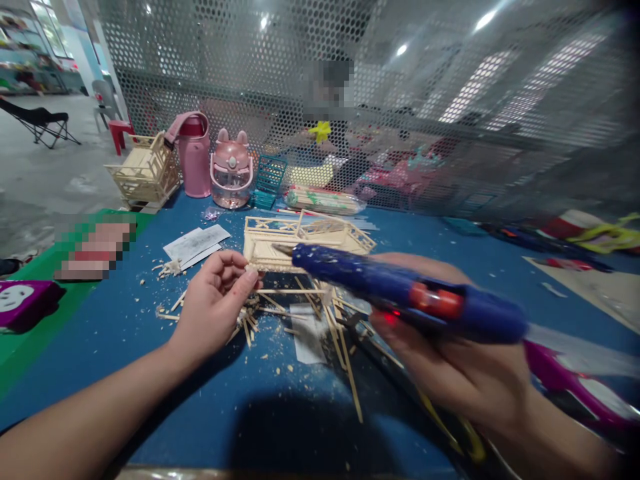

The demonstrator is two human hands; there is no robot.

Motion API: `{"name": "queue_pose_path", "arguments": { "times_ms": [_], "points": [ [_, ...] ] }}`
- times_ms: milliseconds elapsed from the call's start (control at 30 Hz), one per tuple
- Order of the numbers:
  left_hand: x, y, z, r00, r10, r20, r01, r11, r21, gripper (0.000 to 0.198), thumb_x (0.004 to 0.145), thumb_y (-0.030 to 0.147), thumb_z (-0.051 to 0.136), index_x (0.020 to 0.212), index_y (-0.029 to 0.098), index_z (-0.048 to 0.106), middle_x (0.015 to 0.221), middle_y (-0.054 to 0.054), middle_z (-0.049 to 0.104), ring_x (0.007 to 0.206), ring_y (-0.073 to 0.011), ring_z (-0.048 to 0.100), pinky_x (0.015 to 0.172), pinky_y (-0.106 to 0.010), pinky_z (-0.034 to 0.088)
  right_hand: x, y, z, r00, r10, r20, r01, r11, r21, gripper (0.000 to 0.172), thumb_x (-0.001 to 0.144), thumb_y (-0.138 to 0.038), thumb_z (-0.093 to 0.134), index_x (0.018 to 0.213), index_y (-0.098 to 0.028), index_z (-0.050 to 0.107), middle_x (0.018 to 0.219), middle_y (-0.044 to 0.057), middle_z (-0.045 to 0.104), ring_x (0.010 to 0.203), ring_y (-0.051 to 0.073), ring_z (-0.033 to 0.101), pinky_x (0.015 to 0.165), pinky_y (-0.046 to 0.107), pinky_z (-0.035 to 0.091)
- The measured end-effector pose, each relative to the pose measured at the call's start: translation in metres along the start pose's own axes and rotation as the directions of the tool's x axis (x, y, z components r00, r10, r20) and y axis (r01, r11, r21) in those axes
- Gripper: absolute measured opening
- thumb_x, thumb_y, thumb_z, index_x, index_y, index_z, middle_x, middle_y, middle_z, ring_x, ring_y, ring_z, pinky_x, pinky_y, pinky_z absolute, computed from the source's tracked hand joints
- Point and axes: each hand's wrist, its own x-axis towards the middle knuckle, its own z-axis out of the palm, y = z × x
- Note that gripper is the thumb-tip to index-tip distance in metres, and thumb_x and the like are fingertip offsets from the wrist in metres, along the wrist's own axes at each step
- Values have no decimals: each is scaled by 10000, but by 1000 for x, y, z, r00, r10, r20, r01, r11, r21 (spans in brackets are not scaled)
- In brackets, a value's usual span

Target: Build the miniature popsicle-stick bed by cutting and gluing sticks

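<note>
Over the blue tabletop (pixel 125 333), my right grip (pixel 450 373) is wrapped closed around the glue gun (pixel 400 290), its nozzle at the stick frame (pixel 305 237). My left grip (pixel 215 303) pinches the frame's near edge. The print on the paper slips (pixel 195 243) is too blurred to read.

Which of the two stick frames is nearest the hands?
The low frame mid-table, right at the left hand and the glue gun nozzle; the other frame stands far back beside the pink flask.
</note>
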Motion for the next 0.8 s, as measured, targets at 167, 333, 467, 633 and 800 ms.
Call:
{"name": "queue_pose_path", "arguments": {
  "times_ms": [167,333,467,633,800],
  "points": [
    [-1,0,0,999,12,-30,-11,999,38,171,763,264,628,853,179,509,699,18,614,678,-111,619,665,-233,482,11,38,-14,970,22,-243,-79,971,-226,316,783,-346,585,1071,-216,576,988,67,670,837,211,642,707,305,490],
    [-2,-1,-1,999,18,-34,-15,996,93,220,758,326,637,864,184,507,711,14,622,672,-108,607,626,-206,464,36,122,-20,963,257,-82,-263,831,-489,433,862,-454,447,1141,-146,568,895,117,697,736,214,644,586,273,400],
    [-3,-1,-2,999,6,-38,-1,991,134,251,763,371,630,882,188,505,720,10,624,668,-105,598,606,-194,458,50,166,-3,957,261,129,-147,815,-560,425,879,-383,395,1182,-115,527,944,155,681,794,239,625,667,289,383],
    [-4,-2,-3,998,-16,-58,25,989,145,289,742,394,651,885,190,505,744,-3,650,720,-121,629,645,-202,480,54,183,48,931,209,298,-40,872,-487,408,779,-207,437,1152,-55,502,1018,191,641,901,270,578,796,338,360],
    [-4,-2,-3,997,-35,-71,44,990,135,308,724,399,671,885,192,510,754,-6,663,729,-127,642,649,-203,488,45,192,77,906,236,352,-70,903,-424,517,706,-130,447,1210,-15,432,1081,207,612,913,264,574,805,339,386]
  ]
}}
